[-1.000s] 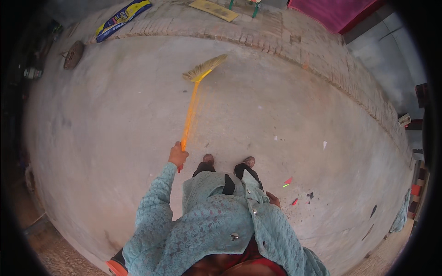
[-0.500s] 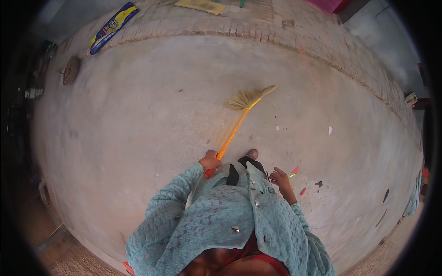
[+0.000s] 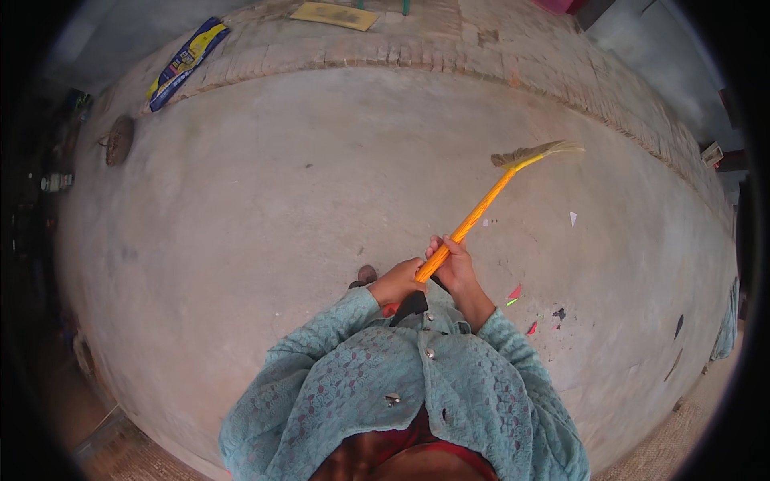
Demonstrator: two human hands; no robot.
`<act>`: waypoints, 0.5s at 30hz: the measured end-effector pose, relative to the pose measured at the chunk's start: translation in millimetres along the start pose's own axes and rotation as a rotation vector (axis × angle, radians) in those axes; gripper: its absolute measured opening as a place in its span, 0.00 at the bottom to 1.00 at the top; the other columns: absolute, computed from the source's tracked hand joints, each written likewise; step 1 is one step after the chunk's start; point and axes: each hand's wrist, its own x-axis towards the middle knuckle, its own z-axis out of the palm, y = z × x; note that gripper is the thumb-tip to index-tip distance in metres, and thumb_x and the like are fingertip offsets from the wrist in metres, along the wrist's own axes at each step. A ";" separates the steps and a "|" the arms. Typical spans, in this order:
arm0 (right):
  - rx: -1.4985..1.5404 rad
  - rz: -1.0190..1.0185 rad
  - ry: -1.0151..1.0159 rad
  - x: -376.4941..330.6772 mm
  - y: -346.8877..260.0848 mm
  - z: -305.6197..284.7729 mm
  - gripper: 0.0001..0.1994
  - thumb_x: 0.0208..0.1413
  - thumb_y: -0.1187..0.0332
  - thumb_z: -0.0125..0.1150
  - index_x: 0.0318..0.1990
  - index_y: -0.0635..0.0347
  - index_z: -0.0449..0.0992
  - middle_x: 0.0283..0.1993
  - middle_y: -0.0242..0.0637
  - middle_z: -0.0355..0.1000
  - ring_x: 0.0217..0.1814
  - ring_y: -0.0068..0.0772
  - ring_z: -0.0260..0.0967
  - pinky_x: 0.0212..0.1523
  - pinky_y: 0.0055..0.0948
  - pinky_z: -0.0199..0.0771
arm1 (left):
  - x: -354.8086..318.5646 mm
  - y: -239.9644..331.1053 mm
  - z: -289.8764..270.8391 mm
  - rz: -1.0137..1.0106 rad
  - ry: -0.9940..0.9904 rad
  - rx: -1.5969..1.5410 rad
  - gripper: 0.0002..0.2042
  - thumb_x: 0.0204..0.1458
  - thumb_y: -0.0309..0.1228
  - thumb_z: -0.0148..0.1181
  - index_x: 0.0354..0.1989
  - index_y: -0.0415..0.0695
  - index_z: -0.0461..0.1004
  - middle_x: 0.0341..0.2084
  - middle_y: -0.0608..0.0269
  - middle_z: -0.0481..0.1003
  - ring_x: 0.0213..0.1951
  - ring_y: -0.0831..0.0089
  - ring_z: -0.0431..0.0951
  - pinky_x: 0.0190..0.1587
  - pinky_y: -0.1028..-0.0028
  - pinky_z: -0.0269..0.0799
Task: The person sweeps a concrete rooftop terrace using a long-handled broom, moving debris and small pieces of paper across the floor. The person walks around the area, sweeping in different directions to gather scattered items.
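Observation:
A broom (image 3: 483, 207) with an orange handle and straw-coloured bristles slants away from my body toward the far right. My left hand (image 3: 399, 282) is wrapped round the lower end of its handle. A little farther up, my right hand (image 3: 455, 268) grips the same handle, with its fingers curled about it. The bristle head is at the far end, over the concrete floor (image 3: 241, 216); whether it touches the floor I cannot tell. Scraps lie on the floor to the right: a red scrap (image 3: 516, 291), a white triangular scrap (image 3: 573, 218) and a black scrap (image 3: 560, 313).
A raised brick strip (image 3: 401, 56) runs along the far side. On it lie a blue and yellow bag (image 3: 188, 64) and a flat yellowish piece (image 3: 334, 16). A round brown basket-like thing (image 3: 119, 141) rests at the far left. My shoe (image 3: 366, 274) shows beside my left hand.
My right hand, free before, has come in and taken hold of the broom handle. The left hand has moved right with the broom, and the bristle head has swung to the right.

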 end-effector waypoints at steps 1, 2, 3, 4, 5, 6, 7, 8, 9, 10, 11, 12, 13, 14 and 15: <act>0.018 0.018 -0.026 2.1 2.9 8.7 0.07 0.51 0.74 0.48 0.36 0.54 0.57 0.32 0.38 0.64 0.31 0.30 0.64 0.31 0.32 0.70 | -10.6 15.8 -3.6 -0.022 0.069 0.026 0.18 0.34 0.28 0.58 0.36 0.36 0.62 0.25 0.61 0.65 0.30 0.73 0.66 0.34 0.76 0.62; 0.038 0.040 -0.055 5.5 5.5 20.1 0.08 0.51 0.73 0.48 0.36 0.54 0.57 0.32 0.38 0.64 0.29 0.29 0.63 0.29 0.31 0.70 | -18.9 25.7 -7.2 -0.040 0.136 0.053 0.19 0.34 0.28 0.58 0.36 0.36 0.62 0.26 0.60 0.65 0.31 0.72 0.66 0.35 0.75 0.62; 0.025 0.067 -0.080 9.8 9.2 31.9 0.08 0.51 0.73 0.48 0.36 0.54 0.57 0.32 0.38 0.64 0.29 0.29 0.63 0.29 0.31 0.70 | -23.8 26.5 -10.6 -0.049 0.188 0.051 0.19 0.35 0.29 0.58 0.36 0.35 0.61 0.26 0.58 0.65 0.32 0.71 0.66 0.35 0.74 0.61; 0.014 0.090 -0.103 14.5 14.2 42.8 0.08 0.51 0.72 0.48 0.36 0.54 0.57 0.32 0.38 0.64 0.29 0.29 0.63 0.28 0.30 0.70 | -28.6 25.5 -13.7 -0.055 0.235 0.051 0.19 0.35 0.29 0.58 0.36 0.35 0.61 0.26 0.57 0.65 0.32 0.70 0.66 0.36 0.73 0.61; 0.000 0.113 -0.121 18.3 19.7 51.7 0.08 0.51 0.72 0.49 0.36 0.54 0.57 0.32 0.38 0.64 0.29 0.29 0.63 0.28 0.30 0.70 | -33.2 23.5 -15.6 -0.064 0.280 0.046 0.19 0.35 0.29 0.57 0.36 0.35 0.60 0.26 0.56 0.65 0.32 0.69 0.66 0.37 0.73 0.61; -0.029 0.145 -0.150 23.2 27.1 60.5 0.09 0.51 0.72 0.49 0.37 0.53 0.57 0.31 0.38 0.64 0.28 0.28 0.63 0.26 0.28 0.69 | -34.0 13.2 -19.2 -0.079 0.337 0.172 0.19 0.38 0.29 0.55 0.38 0.36 0.59 0.26 0.58 0.66 0.29 0.71 0.68 0.31 0.75 0.64; -0.058 0.176 -0.177 28.8 35.7 67.6 0.09 0.50 0.73 0.49 0.37 0.53 0.57 0.30 0.37 0.64 0.26 0.27 0.63 0.25 0.27 0.69 | -32.7 17.1 -22.5 -0.141 0.350 0.054 0.18 0.39 0.30 0.55 0.38 0.36 0.58 0.26 0.58 0.66 0.27 0.73 0.68 0.28 0.76 0.64; -0.091 0.172 -0.162 41.3 48.5 67.1 0.08 0.50 0.73 0.49 0.36 0.55 0.58 0.28 0.37 0.64 0.24 0.25 0.62 0.22 0.24 0.68 | -29.6 26.3 -25.4 -0.203 0.357 -0.060 0.18 0.40 0.30 0.54 0.38 0.36 0.58 0.26 0.59 0.66 0.25 0.74 0.68 0.25 0.77 0.65; -0.124 0.173 -0.149 56.8 59.3 61.4 0.08 0.49 0.74 0.50 0.35 0.56 0.58 0.26 0.36 0.64 0.21 0.24 0.61 0.20 0.22 0.67 | -26.9 32.5 -27.5 -0.267 0.368 -0.172 0.18 0.41 0.30 0.54 0.39 0.37 0.57 0.26 0.59 0.67 0.24 0.75 0.69 0.22 0.79 0.65; -0.111 0.213 -0.145 71.6 61.7 58.6 0.07 0.48 0.75 0.49 0.34 0.57 0.59 0.25 0.36 0.63 0.19 0.22 0.60 0.18 0.20 0.66 | -22.7 19.7 -27.8 -0.172 0.355 -0.258 0.21 0.46 0.33 0.51 0.46 0.37 0.54 0.26 0.62 0.67 0.20 0.79 0.69 0.17 0.82 0.65; -0.089 0.248 -0.136 88.1 59.1 56.9 0.06 0.48 0.75 0.49 0.33 0.59 0.59 0.23 0.36 0.63 0.17 0.21 0.59 0.16 0.19 0.65 | -22.4 28.4 -29.4 -0.215 0.330 -0.309 0.22 0.47 0.34 0.51 0.48 0.38 0.53 0.26 0.62 0.67 0.21 0.79 0.69 0.18 0.82 0.66; -0.067 0.282 -0.127 100.3 57.7 52.5 0.05 0.47 0.76 0.49 0.31 0.60 0.60 0.22 0.35 0.62 0.15 0.20 0.58 0.15 0.17 0.63 | -23.4 39.3 -30.5 -0.259 0.305 -0.359 0.24 0.48 0.34 0.50 0.50 0.38 0.51 0.27 0.62 0.67 0.22 0.79 0.69 0.19 0.81 0.67; -0.006 0.353 -0.086 106.7 59.0 50.0 0.05 0.47 0.76 0.48 0.30 0.61 0.60 0.21 0.35 0.62 0.15 0.20 0.57 0.14 0.16 0.63 | -22.6 45.9 -32.7 -0.303 0.286 -0.412 0.25 0.49 0.35 0.49 0.53 0.39 0.50 0.27 0.62 0.67 0.23 0.78 0.69 0.20 0.81 0.67; 0.056 0.424 -0.046 112.7 59.9 46.9 0.04 0.47 0.77 0.48 0.29 0.62 0.60 0.21 0.35 0.61 0.14 0.19 0.57 0.13 0.16 0.62 | -23.5 35.5 -28.7 -0.256 0.356 -0.457 0.24 0.49 0.36 0.50 0.53 0.39 0.53 0.25 0.62 0.67 0.24 0.78 0.70 0.21 0.81 0.68; 0.119 0.493 -0.007 118.6 59.8 43.4 0.03 0.47 0.77 0.47 0.28 0.63 0.60 0.20 0.34 0.60 0.13 0.18 0.56 0.13 0.15 0.61 | -25.6 21.9 -28.4 -0.235 0.356 -0.386 0.23 0.49 0.36 0.50 0.52 0.40 0.55 0.25 0.63 0.67 0.24 0.78 0.70 0.21 0.81 0.68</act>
